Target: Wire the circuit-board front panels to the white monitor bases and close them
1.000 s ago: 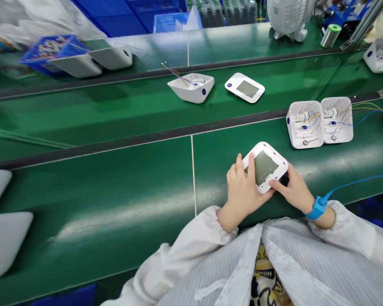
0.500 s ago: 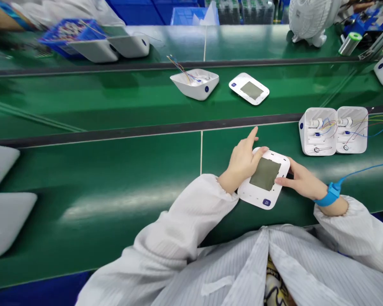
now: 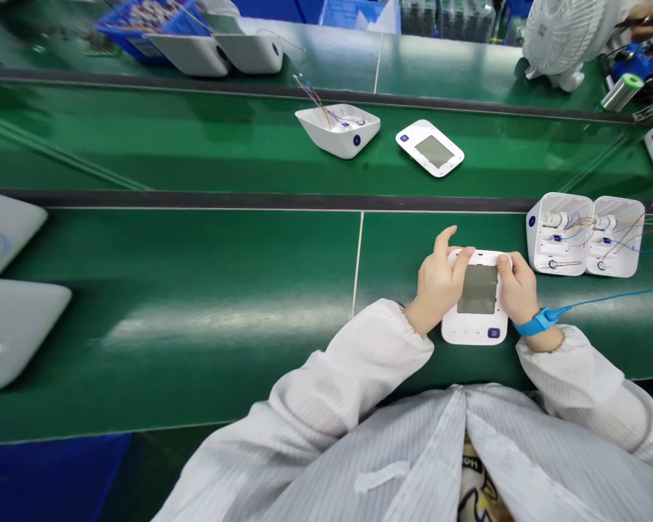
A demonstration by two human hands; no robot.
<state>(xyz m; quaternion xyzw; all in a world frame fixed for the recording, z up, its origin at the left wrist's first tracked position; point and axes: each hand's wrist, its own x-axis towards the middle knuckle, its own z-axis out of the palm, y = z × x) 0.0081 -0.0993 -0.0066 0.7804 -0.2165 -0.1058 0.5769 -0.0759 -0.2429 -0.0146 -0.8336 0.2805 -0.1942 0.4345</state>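
Between my two hands is a white front cover with a grey display (image 3: pixel 477 290) and a dark blue button near its lower right corner. My left hand (image 3: pixel 440 281) grips its left edge, thumb on the upper left of the face, index finger raised beyond the top. On the opposite edge, my right hand (image 3: pixel 516 288) is closed with its thumb pressed near the upper right corner; the other fingers are partly hidden behind. A blue wrist strap (image 3: pixel 538 321) with a cord circles my right wrist. Just right of that hand lie two open white housings (image 3: pixel 559 250) with wires inside.
On the belt (image 3: pixel 223 163) beyond the dark rail lie an open white housing (image 3: pixel 337 145) with upright wires and another display cover (image 3: pixel 431 148). White housings (image 3: pixel 25 337) sit at the left edge. Farther back are a blue parts bin (image 3: pixel 141 29), a white fan (image 3: pixel 566 36) and a solder spool (image 3: pixel 622 92).
The display cover has turned from slanted to nearly upright in my hands. My right thumb has moved up its right edge. The camera view has shifted, and the person's arm at upper left is mostly out of view.
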